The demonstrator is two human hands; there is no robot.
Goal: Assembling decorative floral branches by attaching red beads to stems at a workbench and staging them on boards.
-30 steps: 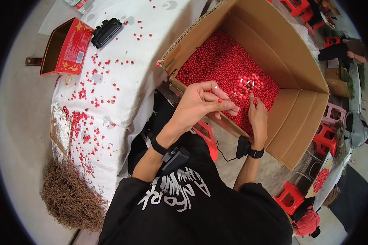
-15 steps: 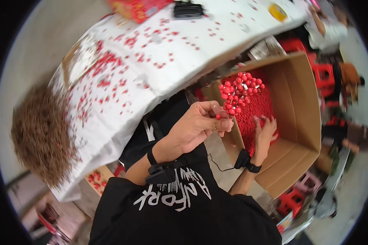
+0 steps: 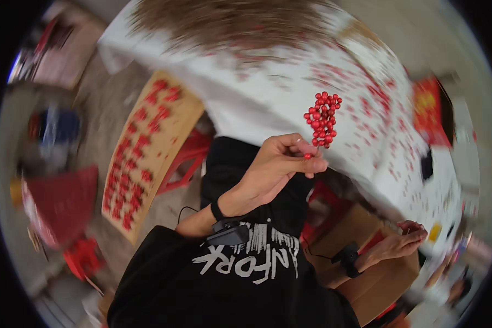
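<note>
Left hand (image 3: 273,169): fingers pinch stem of red berry cluster (image 3: 322,118). Right hand (image 3: 402,243) rests on cardboard box (image 3: 385,284); fingers' spread unclear. Cardboard tray (image 3: 147,153) holds rows of red bunches.

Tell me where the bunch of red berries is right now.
In the head view, the berry bunch sits right of centre, held up by the left hand over the white table.

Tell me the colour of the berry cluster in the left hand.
Bright red berry cluster, clearest in the head view.

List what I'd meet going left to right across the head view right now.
Shallow cardboard tray with rows of red berry clusters → left hand pinching a red berry sprig → white table cover scattered with loose berries → right hand over the cardboard box.
</note>
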